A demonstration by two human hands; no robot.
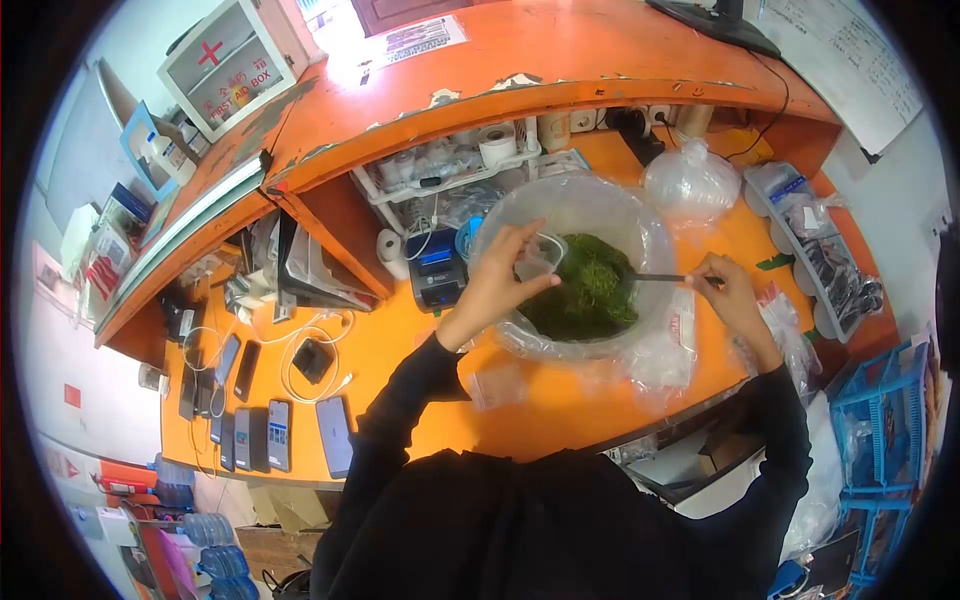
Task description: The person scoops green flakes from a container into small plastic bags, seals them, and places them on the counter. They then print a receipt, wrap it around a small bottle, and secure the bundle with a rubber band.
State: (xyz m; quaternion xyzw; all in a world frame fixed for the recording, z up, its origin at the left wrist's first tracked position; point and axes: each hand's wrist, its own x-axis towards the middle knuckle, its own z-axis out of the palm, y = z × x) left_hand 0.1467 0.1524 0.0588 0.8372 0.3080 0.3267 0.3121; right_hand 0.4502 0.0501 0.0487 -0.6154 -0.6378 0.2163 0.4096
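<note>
A large translucent tub lined with clear plastic point(655, 235) stands on the orange desk, with a heap of fine green moss-like material point(585, 290) inside. My left hand point(500, 275) is over the tub's left side, thumb and fingers curved around a small clear cup-like container point(540, 262) with a whitish rim. At the tub's right side, my right hand point(728, 292) pinches the end of a thin dark tool point(660, 278). The tool lies across the rim and points left to the green heap; its exact kind and far tip cannot be made out.
A blue-and-black label printer point(438, 270) sits left of the tub. Several phones point(278, 435) and white cables lie farther left. A filled clear bag point(693, 185) and a grey tray of packets point(820, 250) are at right. A raised orange counter point(560, 50) runs behind.
</note>
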